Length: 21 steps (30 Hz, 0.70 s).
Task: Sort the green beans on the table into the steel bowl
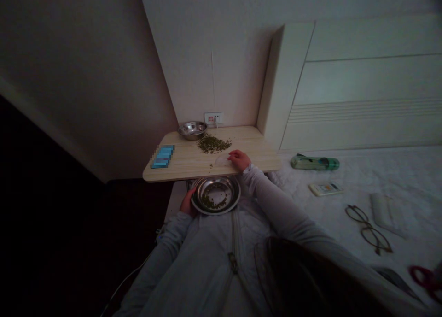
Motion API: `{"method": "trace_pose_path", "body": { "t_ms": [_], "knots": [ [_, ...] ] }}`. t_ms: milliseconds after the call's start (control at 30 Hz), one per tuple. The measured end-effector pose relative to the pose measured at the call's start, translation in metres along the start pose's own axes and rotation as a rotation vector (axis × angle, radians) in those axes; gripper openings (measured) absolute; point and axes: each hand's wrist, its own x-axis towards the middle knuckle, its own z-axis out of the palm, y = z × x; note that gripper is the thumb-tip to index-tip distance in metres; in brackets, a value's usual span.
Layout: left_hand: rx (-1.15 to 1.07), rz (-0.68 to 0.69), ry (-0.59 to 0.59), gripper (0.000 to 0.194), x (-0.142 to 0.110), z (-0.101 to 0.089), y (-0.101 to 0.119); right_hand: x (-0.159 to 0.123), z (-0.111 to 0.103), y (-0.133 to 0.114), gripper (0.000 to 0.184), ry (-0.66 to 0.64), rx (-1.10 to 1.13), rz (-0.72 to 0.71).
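My left hand (pixel 188 203) grips the rim of a shiny metal bowl (pixel 235 203) held against my body, just below the table's front edge. Some small green bits (pixel 210 202), perhaps beans, lie inside the bowl. Over the wooden table, my right hand (pixel 239 161) has its fingers closed on a thin, pale, see-through piece (pixel 222 160); its exact kind is unclear. Beyond that hand a loose pile of the same green bits (pixel 213 143) is spread on the tabletop (pixel 186 162), and a few stray bits lie nearer the front edge.
A second metal bowl (pixel 192 130) stands at the back left of the table, near a wall socket (pixel 213 118). At the left lies a phone (pixel 163 156) with a blurred screen. On the bed to the right are a green bottle (pixel 315 162), another phone (pixel 325 189) and eyeglasses (pixel 369 229).
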Motion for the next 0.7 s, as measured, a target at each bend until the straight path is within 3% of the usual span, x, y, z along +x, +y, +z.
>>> {"method": "trace_pose_path", "body": {
  "t_ms": [700],
  "knots": [
    [-0.009,0.001,0.020,0.019,0.0011,-0.0010,-0.0006,-0.0033,-0.0011,-0.0057,0.017,0.022,-0.090,-0.019]
  ]
}}
